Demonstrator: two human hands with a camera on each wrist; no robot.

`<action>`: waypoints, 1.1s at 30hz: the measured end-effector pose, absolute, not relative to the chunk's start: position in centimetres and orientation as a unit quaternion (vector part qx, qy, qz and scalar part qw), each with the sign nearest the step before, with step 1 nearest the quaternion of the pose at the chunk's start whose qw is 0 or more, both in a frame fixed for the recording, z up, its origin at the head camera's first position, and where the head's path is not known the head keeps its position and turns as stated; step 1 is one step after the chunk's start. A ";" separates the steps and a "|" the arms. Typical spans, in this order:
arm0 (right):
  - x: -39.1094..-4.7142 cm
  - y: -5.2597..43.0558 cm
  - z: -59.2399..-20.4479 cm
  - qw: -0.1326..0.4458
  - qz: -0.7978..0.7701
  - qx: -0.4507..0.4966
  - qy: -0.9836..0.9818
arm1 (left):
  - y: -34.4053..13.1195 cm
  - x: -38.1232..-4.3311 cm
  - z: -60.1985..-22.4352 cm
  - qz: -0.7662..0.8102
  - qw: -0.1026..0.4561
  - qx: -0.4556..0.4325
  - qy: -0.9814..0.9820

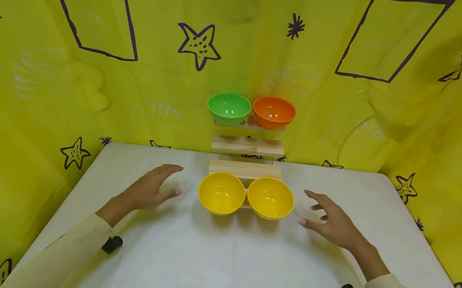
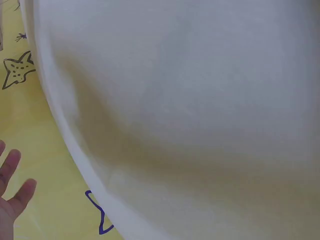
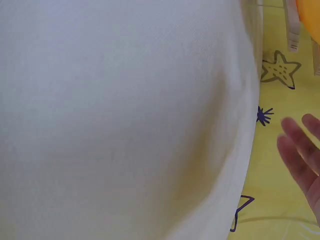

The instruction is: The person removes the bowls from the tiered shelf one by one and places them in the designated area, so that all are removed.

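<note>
Two yellow bowls sit side by side at the front of a stepped wooden rack, the left yellow bowl (image 1: 221,193) and the right yellow bowl (image 1: 270,198). On the rack's top step stand a green bowl (image 1: 229,109) and an orange bowl (image 1: 274,113). My left hand (image 1: 150,187) hovers to the left of the yellow bowls, fingers apart from the thumb, holding nothing. Over on the other side, my right hand (image 1: 333,222) is held the same way, a gap between it and the right yellow bowl. Neither hand touches a bowl.
The wooden rack (image 1: 249,145) shows bare middle steps between the bowls. It stands at the back of a white-covered table (image 1: 230,260). A yellow patterned curtain (image 1: 154,81) hangs behind and along both sides. A dark strap piece shows below each wrist.
</note>
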State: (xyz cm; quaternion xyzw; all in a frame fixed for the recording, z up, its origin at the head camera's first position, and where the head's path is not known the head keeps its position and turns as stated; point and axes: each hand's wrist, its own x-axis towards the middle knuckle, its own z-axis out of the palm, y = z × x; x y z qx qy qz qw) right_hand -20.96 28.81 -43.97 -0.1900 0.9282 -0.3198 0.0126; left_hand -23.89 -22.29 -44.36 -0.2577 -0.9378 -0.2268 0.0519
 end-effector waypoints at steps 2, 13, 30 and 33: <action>-21.0 28.7 -43.9 0.012 -0.344 -0.193 0.919 | -22.2 -24.1 -44.3 -0.254 0.040 -0.253 -0.933; -20.8 27.8 -43.5 -0.007 -0.424 -0.212 0.880 | -21.3 -25.1 -44.1 -0.375 0.044 -0.232 -0.897; -20.5 25.5 -43.7 0.005 -0.509 -0.203 0.836 | -19.1 -27.1 -43.9 -0.431 0.044 -0.202 -0.878; -20.4 25.2 -43.8 0.006 -0.516 -0.203 0.832 | -18.6 -27.3 -43.8 -0.434 0.046 -0.204 -0.876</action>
